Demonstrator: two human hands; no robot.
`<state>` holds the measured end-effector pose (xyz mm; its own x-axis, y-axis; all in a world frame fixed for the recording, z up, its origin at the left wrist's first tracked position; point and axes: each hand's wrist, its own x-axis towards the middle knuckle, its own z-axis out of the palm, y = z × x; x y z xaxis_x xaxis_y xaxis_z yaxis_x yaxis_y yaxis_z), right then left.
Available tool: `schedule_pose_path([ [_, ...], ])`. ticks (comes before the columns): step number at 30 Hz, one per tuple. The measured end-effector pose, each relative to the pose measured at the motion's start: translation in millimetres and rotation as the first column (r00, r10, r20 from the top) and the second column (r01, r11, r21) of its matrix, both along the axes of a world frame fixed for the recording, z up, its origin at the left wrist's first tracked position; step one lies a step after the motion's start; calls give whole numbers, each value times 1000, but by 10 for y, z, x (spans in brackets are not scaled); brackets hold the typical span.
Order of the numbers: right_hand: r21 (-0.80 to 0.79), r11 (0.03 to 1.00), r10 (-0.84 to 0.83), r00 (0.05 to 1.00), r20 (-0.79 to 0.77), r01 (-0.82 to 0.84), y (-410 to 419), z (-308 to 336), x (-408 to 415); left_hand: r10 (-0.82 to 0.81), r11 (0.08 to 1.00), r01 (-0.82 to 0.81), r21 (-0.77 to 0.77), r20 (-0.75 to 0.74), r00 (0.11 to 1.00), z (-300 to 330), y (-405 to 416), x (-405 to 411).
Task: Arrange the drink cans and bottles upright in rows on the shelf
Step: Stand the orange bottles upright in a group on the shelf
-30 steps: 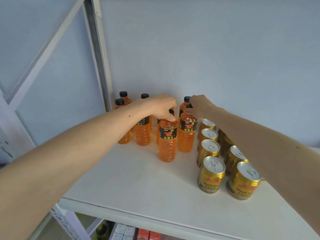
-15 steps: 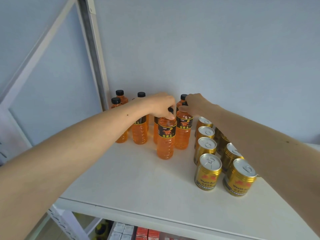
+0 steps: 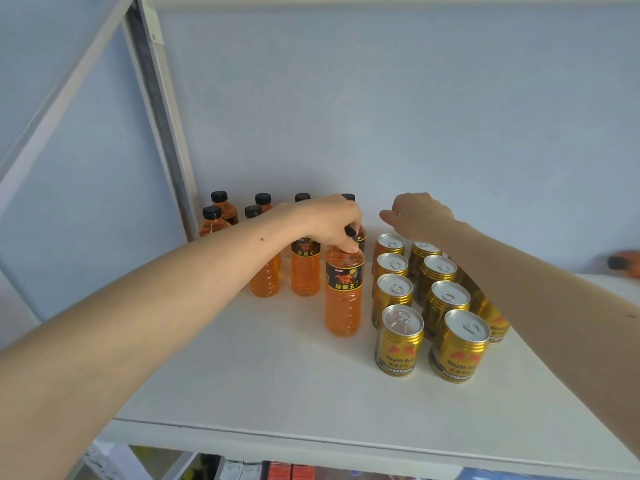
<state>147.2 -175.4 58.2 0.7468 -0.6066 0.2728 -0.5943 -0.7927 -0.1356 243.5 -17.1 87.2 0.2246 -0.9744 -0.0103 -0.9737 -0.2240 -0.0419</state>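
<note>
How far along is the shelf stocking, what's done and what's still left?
Mostly done: the gold cans stand upright in rows on the white shelf, orange bottles lined up behind. In hand: the left hand grips the cap of the front bottle; the right hand holds nothing. Left: one bottle lying at far right.

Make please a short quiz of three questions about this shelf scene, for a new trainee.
1. True or false: the left hand grips the cap of the front bottle.
2. What does the right hand hold?
A. a can
B. a bottle
C. nothing
3. Fill in: the gold cans on the shelf all stand ____.

Key: 1 true; 2 C; 3 upright.
</note>
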Motion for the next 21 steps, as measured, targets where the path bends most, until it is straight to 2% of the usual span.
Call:
schedule_pose_path([
  [9,-93,995,-25,1000,5,25,53,-10,-373,-14,1000,13,17,59,998,-56,-1,-75],
  [17,-59,994,-97,994,-48,94,166,48,-951,-78,995,71,70,94,993,128,-50,-253],
  [21,-59,984,-174,983,-65,171,177,-14,-1353,-146,989,145,23,112,983,278,-217,-515],
])
